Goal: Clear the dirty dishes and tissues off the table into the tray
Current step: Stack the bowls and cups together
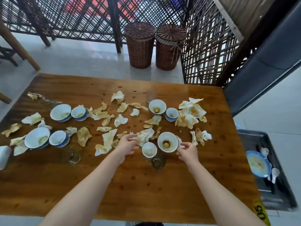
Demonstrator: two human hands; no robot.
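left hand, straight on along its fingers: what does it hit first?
Likely the crumpled tissue just beyond the left hand, beside the large bowl; they may already touch, depth unclear.

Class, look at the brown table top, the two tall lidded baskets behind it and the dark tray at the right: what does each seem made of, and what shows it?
The brown table top looks like varnished wood: streaky grain, glossy sheen. The two tall lidded baskets look like woven wicker or rattan: visible weave. The dark grey tray is probably metal: dull sheen, thin raised rim.
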